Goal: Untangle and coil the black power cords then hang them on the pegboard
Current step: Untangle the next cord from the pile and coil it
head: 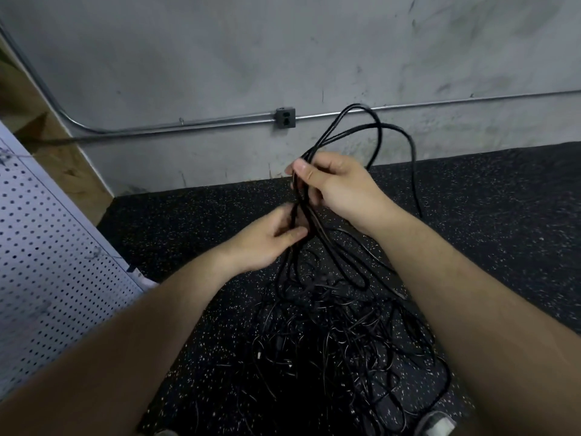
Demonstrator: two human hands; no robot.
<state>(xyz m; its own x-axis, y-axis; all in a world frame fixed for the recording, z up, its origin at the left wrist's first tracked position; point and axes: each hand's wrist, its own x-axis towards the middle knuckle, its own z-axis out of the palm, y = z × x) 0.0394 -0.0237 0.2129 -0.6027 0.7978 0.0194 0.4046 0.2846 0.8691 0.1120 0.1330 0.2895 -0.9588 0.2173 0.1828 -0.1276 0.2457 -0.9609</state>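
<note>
Black cords (315, 148) in right hand (339, 187)

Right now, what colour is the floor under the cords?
The floor is black with small white speckles; the head view shows it.

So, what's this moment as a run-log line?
stage: coiling | right hand: grips cord loops | left hand: pinches them below | tangled pile: on floor | pegboard: no cords visible

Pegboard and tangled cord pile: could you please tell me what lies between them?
In the head view, only bare speckled floor separates the pegboard from the cord pile; the left forearm passes above it.
</note>
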